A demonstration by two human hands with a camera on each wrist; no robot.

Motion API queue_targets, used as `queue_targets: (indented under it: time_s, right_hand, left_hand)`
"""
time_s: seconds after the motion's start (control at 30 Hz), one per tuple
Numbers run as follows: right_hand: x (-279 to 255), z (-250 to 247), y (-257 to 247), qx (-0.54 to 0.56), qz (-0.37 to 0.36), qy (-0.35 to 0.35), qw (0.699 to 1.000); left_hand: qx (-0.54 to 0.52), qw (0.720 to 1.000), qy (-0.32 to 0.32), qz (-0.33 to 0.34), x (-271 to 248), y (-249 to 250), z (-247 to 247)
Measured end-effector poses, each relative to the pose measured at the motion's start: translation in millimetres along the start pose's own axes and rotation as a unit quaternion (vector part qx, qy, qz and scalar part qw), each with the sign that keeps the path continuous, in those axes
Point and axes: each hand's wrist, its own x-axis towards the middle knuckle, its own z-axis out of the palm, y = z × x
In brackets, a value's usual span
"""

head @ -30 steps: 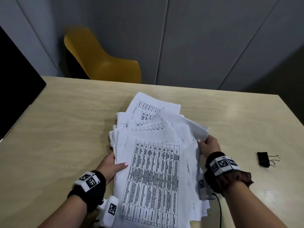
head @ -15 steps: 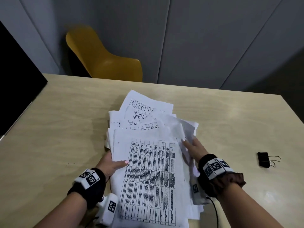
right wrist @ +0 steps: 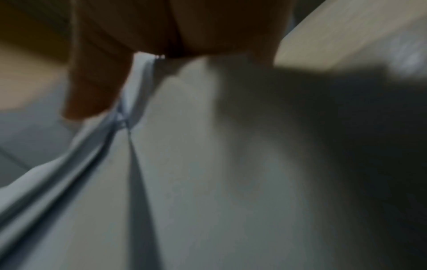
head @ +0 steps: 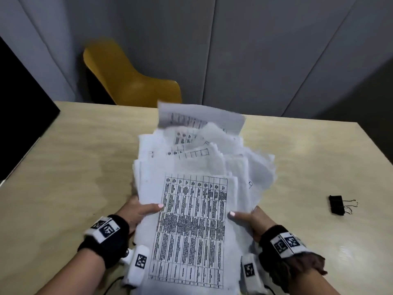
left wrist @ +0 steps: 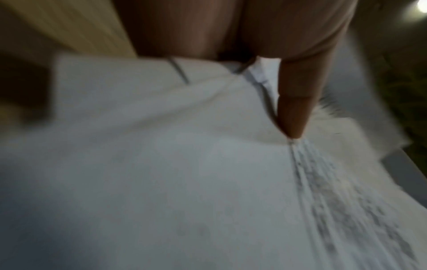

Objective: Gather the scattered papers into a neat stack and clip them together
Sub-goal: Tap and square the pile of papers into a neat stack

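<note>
A loose, fanned pile of white printed papers (head: 191, 209) is tilted up off the wooden table (head: 63, 167), its far ends raised. My left hand (head: 140, 211) grips the pile's left edge, thumb on the top sheet with the printed table. My right hand (head: 248, 218) grips the right edge, thumb on top. In the left wrist view a thumb (left wrist: 298, 102) presses on the papers (left wrist: 161, 164); the right wrist view shows a thumb (right wrist: 92, 87) on the sheet edges (right wrist: 184, 164), all blurred. A black binder clip (head: 338, 207) lies on the table to the right, well apart from my hands.
A yellow chair (head: 131, 79) stands behind the table's far edge, against grey wall panels. A black panel (head: 19, 116) borders the table at the left. Bare wooden tabletop stretches to the left and right of the pile.
The pile has been lifted and tilted up from lying flat. My right hand moved from the pile's far right side to its near right edge and now grips it.
</note>
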Motion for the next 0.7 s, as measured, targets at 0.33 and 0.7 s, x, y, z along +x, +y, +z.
queue_targets:
  time_s: [0.33,0.7]
  right_hand:
    - [13,-8,27,-0.048,0.042,0.106,0.992]
    - [16,-9,26,0.029,0.035,0.068,0.997]
  left_hand:
    - [-0.042,0.957,0.272,0.092,30,-2,-1]
    - [0.039,0.977,0.208,0.017,3,-16,-23]
